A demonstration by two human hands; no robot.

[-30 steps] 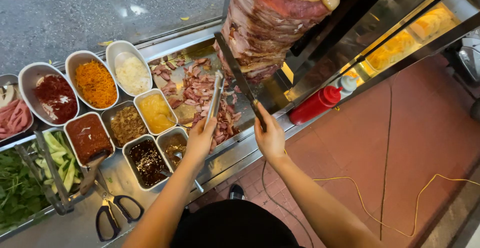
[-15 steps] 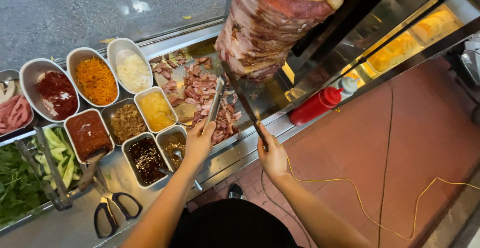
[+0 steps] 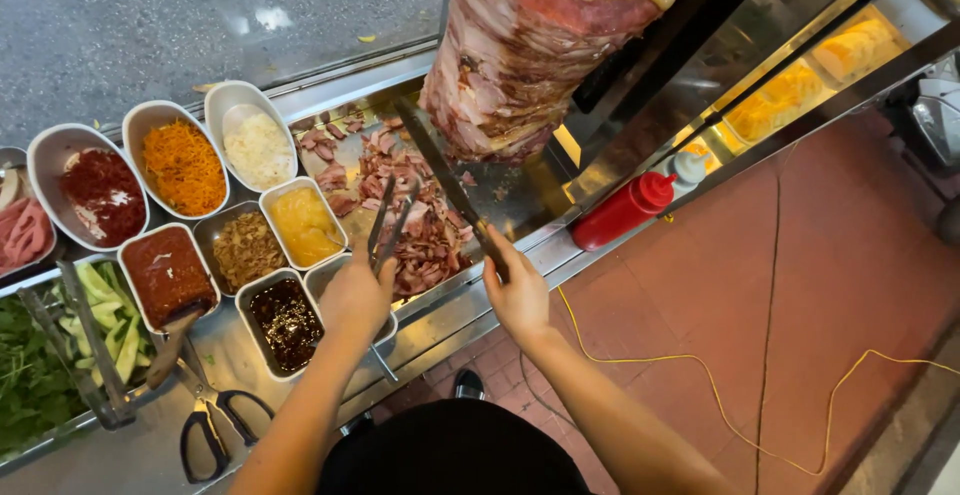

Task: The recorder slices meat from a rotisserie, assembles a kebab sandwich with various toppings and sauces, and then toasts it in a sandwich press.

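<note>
My left hand [image 3: 356, 298] grips metal tongs [image 3: 392, 221] that point up over a pile of sliced meat [image 3: 405, 215] on a steel tray [image 3: 510, 203]. My right hand [image 3: 516, 295] holds a long knife [image 3: 445, 177] by its handle. The blade reaches up to the lower edge of a large cone of stacked meat [image 3: 525, 55] on a vertical spit. The tongs' tips are slightly apart and hover over the meat slices.
Left of the tray stand several bowls of sauces and toppings, such as shredded carrot [image 3: 183, 166] and a yellow sauce [image 3: 302, 223]. Scissors [image 3: 212, 431] lie on the steel counter. A red squeeze bottle [image 3: 626, 210] stands right of the tray. A yellow cable [image 3: 700, 365] runs over the tiled floor.
My right hand has drawn the knife down and back from the meat cone toward the tray's front edge. The left hand with the tongs has stayed almost in place.
</note>
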